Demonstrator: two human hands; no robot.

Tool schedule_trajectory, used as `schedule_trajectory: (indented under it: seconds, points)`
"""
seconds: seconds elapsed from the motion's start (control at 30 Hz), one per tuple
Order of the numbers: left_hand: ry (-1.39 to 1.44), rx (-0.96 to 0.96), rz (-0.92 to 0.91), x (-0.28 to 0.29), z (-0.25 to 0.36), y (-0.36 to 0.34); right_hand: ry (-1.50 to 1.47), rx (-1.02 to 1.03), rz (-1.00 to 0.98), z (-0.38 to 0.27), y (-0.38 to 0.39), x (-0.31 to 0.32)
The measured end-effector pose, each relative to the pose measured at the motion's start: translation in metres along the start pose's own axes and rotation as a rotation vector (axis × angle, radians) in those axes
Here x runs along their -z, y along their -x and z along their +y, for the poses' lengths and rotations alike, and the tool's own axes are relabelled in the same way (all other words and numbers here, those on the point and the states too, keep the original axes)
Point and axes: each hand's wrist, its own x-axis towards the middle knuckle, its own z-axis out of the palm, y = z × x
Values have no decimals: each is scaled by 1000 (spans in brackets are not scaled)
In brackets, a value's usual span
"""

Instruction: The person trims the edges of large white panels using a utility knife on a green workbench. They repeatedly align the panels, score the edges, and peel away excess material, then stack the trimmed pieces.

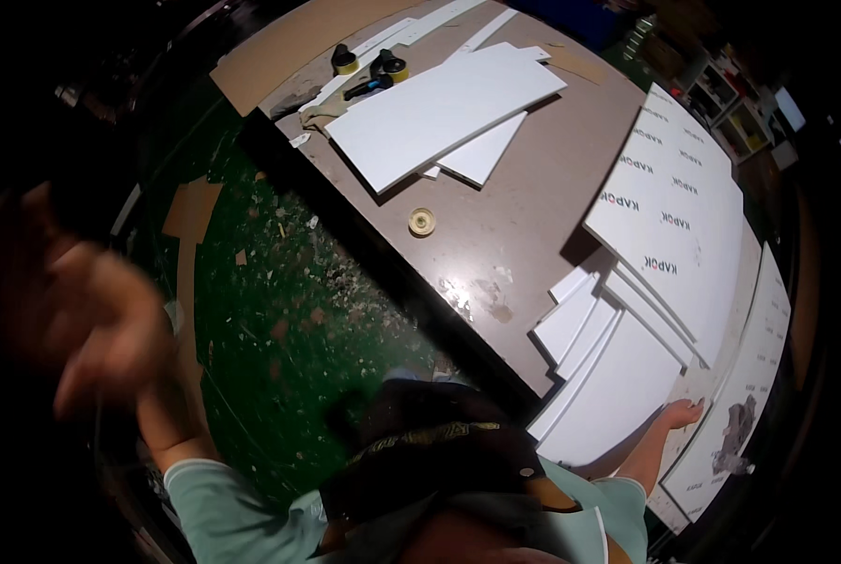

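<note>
My left hand is raised at the far left, over the green floor and away from the table. Motion smears it, and its fingers fade into the dark, so I cannot make out their shape or whether they hold anything. On the right, my right hand is palm up with its fingers loosely stretched, and no held thing shows. It lies between a stack of plain white panels and a long white printed board. Above that stack, a larger white printed panel overlaps several narrower boards.
On the brown table lie a white board atop others, a small round tan piece and two black-and-yellow tools. Long white strips are at the back. Debris and cardboard litter the green floor.
</note>
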Motion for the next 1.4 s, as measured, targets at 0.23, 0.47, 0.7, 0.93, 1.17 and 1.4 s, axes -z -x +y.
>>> schedule_trajectory:
  seconds: [0.23, 0.47, 0.7, 0.93, 1.17, 1.4]
  points:
    - [-619, 776, -843, 54, -326, 268, -585, 312, -198, -361, 17, -105]
    - [-163, 682, -1390, -88, -675, 335, -468, 764, -470, -815, 83, -193]
    - [-36, 498, -1442, -264, -932, 354, -50, 1331, -803, -1160, 40, -344]
    - [43, 386, -1439, -423, -1129, 410, 100, 1430, -845, -1325, -66, -683]
    - [155, 454, -1517, -579, -1303, 484, 148, 1226, -815, -1427, -95, -1205]
    - [29, 406, -1552, -690, -1373, 670, -61, 1350, -569, -1431, -37, -1639]
